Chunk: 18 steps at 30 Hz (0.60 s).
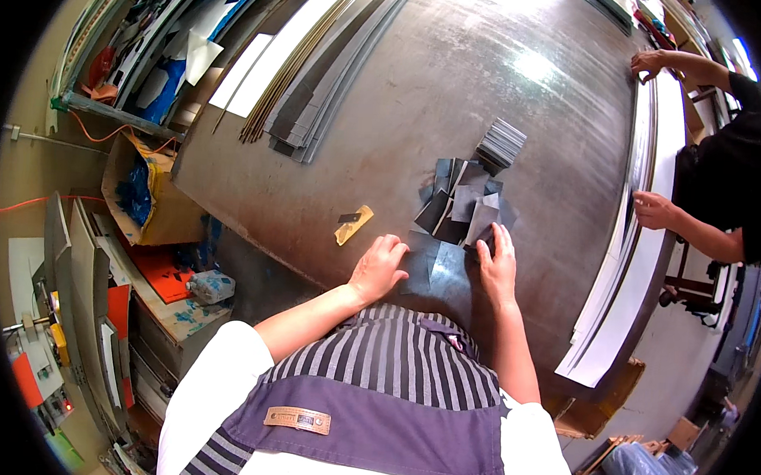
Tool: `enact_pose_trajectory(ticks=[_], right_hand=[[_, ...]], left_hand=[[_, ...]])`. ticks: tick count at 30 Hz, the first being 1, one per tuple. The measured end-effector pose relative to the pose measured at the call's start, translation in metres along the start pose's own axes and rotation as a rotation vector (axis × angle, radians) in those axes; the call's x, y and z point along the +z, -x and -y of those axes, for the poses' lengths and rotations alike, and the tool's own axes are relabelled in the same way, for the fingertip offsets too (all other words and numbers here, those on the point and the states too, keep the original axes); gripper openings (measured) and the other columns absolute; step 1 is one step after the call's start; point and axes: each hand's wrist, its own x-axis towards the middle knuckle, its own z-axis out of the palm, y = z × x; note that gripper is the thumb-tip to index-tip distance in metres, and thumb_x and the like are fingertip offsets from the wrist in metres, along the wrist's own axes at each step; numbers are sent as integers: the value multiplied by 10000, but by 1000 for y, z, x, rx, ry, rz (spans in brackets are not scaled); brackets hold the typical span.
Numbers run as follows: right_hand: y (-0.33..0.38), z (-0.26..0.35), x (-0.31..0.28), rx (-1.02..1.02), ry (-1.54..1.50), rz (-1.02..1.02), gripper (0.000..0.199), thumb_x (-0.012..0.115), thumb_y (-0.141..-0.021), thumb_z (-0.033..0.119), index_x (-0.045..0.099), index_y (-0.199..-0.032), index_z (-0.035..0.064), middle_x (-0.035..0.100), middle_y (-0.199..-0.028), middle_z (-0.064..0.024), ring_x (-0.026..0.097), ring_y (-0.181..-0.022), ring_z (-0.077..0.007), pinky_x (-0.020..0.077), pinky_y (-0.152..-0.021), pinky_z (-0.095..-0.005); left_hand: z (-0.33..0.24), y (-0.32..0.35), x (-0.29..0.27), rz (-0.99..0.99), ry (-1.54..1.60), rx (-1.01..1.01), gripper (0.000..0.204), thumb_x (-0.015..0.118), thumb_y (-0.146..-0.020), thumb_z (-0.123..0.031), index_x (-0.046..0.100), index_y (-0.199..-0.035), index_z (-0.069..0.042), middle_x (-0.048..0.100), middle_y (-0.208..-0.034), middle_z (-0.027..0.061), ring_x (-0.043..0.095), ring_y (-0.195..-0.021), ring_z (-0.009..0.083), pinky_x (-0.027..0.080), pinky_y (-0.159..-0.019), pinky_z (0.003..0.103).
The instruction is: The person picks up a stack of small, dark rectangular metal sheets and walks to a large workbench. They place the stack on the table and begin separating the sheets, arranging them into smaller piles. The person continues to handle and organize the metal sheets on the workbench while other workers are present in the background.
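Striped apron (392,357): faced the near edge of the worktop (562,160).
Left hand (381,270): was placed just inside that edge; fingers curled, thumb apart, nothing visibly clamped.
Right hand (497,261): fingertips met a grey rectangular piece (483,216), probably to steady it; clamping could not be confirmed.
Loose pieces (464,203): lay heaped inward from the near edge, apparently for short reach.
Aligned stack (502,143): lay beyond the heap, presumably kept orderly.

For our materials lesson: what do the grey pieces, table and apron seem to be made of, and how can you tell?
Grey pieces: probably thin card, smooth; flat and straight-edged, though plastic or metal is possible.
Table: perhaps metal-topped, worn and semi-glossy; bright glare, streaky grey-brown surface.
Apron: apparently woven cloth, matte; soft folds, no shine.
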Motion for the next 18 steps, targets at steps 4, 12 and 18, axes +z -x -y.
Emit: enact_pose_trajectory(ticks=[4, 12, 18], right_hand=[[9, 6, -3, -59, 82, -103, 491, 603, -866, 187, 470, -1304, 9, 428, -1360, -219, 402, -1257, -364, 338, -1043, -405], [46, 43, -12, -264, -27, -179, 314, 617, -808, 50, 552, -1112, -1, 530, -1124, -172, 524, -1047, -334, 429, -912, -389], [64, 46, 22, -195, -276, 252, 402, 719, -799, 215, 559, -1107, 12, 581, -971, -140, 589, -823, -258, 488, -744, -323]], left_hand=[[3, -1, 4, -35, 17, 21, 470, 777, -642, -98, 534, -1041, -37, 503, -1053, 124, 509, -1011, 312, 436, -893, 387], [-5, -6, -5, -48, -44, 84, 415, 769, -613, -74, 501, -929, -61, 558, -916, 98, 530, -968, 291, 423, -868, 392], [-5, -8, -2, 157, 319, -123, 384, 732, -674, -44, 468, -953, -44, 624, -836, 146, 608, -825, 367, 473, -736, 431]])
